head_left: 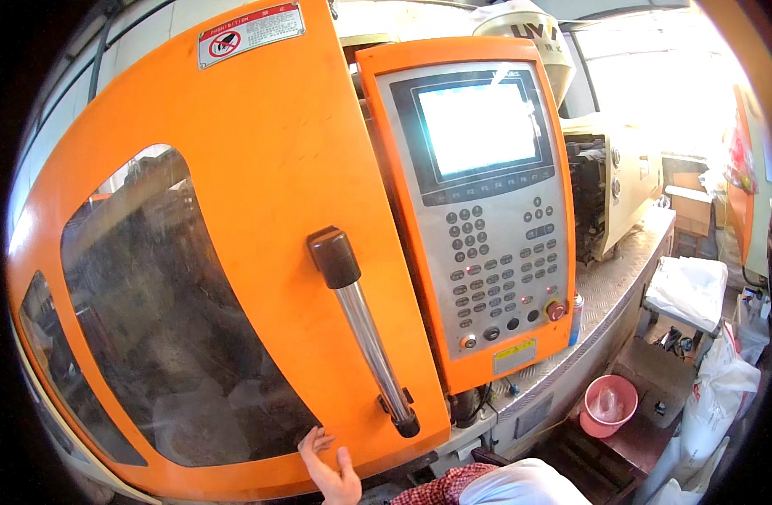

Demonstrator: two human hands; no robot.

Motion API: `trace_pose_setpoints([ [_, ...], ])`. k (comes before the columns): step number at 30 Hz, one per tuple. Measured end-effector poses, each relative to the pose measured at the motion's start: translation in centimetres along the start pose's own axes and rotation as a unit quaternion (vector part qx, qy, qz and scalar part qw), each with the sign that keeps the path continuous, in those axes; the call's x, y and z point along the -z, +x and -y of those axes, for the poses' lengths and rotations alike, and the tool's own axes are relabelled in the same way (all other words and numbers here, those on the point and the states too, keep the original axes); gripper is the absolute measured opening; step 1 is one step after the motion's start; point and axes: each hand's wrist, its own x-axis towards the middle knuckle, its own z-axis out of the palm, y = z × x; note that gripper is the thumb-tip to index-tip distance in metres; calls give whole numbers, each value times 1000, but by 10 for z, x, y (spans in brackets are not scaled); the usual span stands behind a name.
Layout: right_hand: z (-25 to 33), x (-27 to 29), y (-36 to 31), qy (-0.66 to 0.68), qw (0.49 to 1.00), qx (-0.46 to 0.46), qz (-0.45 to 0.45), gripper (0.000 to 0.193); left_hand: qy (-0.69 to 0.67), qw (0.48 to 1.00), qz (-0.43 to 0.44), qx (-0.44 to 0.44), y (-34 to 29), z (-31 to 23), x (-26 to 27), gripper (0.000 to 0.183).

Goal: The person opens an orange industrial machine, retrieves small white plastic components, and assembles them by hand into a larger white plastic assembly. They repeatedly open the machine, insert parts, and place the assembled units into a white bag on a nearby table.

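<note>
By the lower corner of the window (175, 337) in the orange door (276, 151), holds left hand (329, 470) loosely spread, pinching nothing; cannot tell if touching. Next meets a chrome handle (369, 337) near the door's edge, likely for leverage, then an outward-facing control panel (495, 261), presumably for reach. Cannot tell right hand's grip.

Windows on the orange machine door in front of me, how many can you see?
2: a large window left of the handle on the orange door, and a narrower window farther left. Anything past the dark rim would be hidden.
</note>
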Motion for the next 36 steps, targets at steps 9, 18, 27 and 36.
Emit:
trace_pose_setpoints([
  [9, 6, -5, 6, 26, 999, -14, -12, 23, 133, 988, 4, -75, -61, 13, 12, 34],
  [18, 9, -13, 11, 66, 997, -28, -11, 22, 153, 961, 95, -210, -84, 1, -7, 46],
  [27, 7, -38, 30, 155, 986, -53, 17, 20, 235, 967, 40, -88, -115, 21, 46, 40],
  [36, 25, -86, 56, 299, 947, -96, 71, 18, 365, 896, -185, 175, -187, 13, 140, 20],
])
